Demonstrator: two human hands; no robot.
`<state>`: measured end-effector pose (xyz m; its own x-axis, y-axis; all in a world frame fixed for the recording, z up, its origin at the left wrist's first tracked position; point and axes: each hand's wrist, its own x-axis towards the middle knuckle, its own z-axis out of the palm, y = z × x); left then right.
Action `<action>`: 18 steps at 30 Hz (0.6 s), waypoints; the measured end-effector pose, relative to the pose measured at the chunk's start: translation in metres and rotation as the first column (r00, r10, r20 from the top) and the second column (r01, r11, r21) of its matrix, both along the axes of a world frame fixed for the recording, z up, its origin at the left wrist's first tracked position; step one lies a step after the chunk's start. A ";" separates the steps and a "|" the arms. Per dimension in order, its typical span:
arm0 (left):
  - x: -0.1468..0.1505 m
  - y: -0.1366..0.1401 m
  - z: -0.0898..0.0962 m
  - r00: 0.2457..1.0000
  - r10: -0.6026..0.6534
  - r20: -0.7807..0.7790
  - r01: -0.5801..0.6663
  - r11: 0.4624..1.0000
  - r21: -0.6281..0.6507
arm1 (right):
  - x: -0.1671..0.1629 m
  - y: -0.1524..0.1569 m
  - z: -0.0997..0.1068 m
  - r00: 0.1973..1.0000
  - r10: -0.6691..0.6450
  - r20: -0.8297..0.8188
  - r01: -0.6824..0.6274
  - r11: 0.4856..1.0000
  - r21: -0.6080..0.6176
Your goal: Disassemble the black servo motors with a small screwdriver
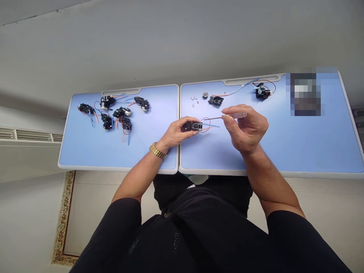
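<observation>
My left hand (176, 133) is closed around a small black pump assembly (193, 126) with a blue tube, a pinkish tube and a looped dark red wire. In my right hand (248, 127) is a screwdriver (238, 115) with a clear handle, held between thumb and fingers. Its thin shaft points left, its tip near the assembly's wire loop; whether it touches anything I cannot tell. Beyond my hands lie several tiny screws (194, 100), a round metallic part (205, 95) and an open black housing (216, 101).
Several similar black assemblies (107, 102) with tubes and wires lie on the left blue table (153, 151). Another assembly (262, 91) with a long tube stands toward the back of the right table (301, 151). A blurred-out dark object (305, 94) sits at the right. A seam divides the tables.
</observation>
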<state>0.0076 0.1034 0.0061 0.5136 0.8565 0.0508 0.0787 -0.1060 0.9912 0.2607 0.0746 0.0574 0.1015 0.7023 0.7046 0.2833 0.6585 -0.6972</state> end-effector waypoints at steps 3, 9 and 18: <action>0.000 0.000 0.000 1.000 0.011 0.005 -0.011 1.000 -0.014 | -0.001 0.001 -0.005 0.997 0.005 -0.075 -0.007 1.000 -0.024; 0.000 0.001 0.000 1.000 0.026 0.009 -0.026 0.999 -0.025 | 0.000 0.004 -0.010 0.997 -0.001 -0.078 -0.003 0.999 -0.048; 0.003 0.000 -0.001 0.999 0.052 -0.010 -0.053 0.998 -0.041 | 0.002 0.004 -0.005 0.990 0.067 0.123 -0.064 0.997 -0.032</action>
<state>0.0107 0.1035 0.0048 0.4683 0.8835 0.0105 0.0921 -0.0607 0.9939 0.2630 0.0786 0.0524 -0.0323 0.7240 0.6891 0.3258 0.6594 -0.6775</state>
